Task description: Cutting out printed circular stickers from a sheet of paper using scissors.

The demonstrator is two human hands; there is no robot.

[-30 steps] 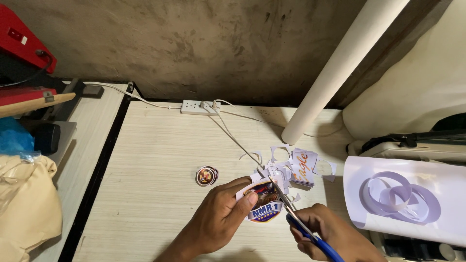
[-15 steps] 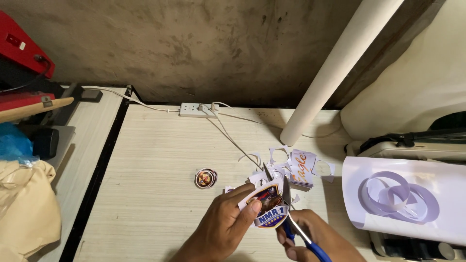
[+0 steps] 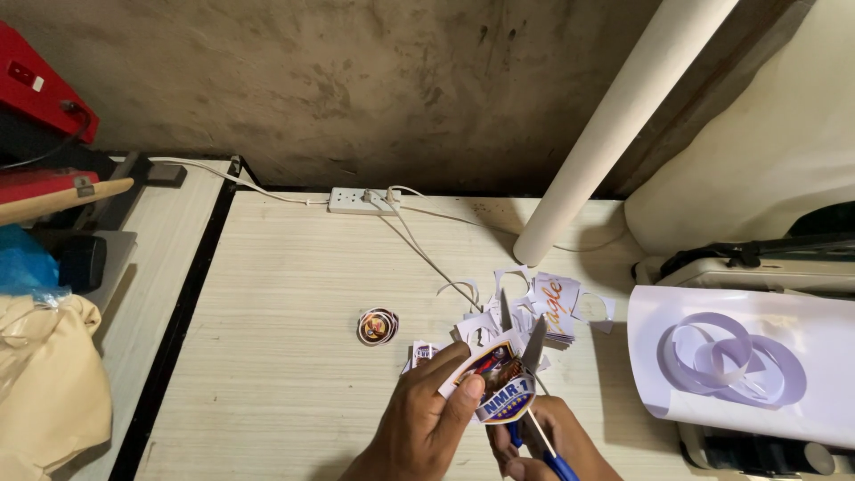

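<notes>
We see our left hand [image 3: 427,419] low in the middle, at about 6 o'clock. Its fingers are pinched tight on a printed sticker sheet [image 3: 494,379]. Our right hand [image 3: 543,441] is just at 3 o'clock of it, wrapped around blue scissors [image 3: 525,374]. The blades stand open and point up to 12 o'clock, touching the sheet's edge. A pile of white paper scraps [image 3: 534,303] lies just past the blades. A small round sticker [image 3: 378,326] sits alone on the table [image 3: 285,356], at 10 o'clock from our left hand. A white power strip [image 3: 361,199] lies far off at 12 o'clock.
</notes>
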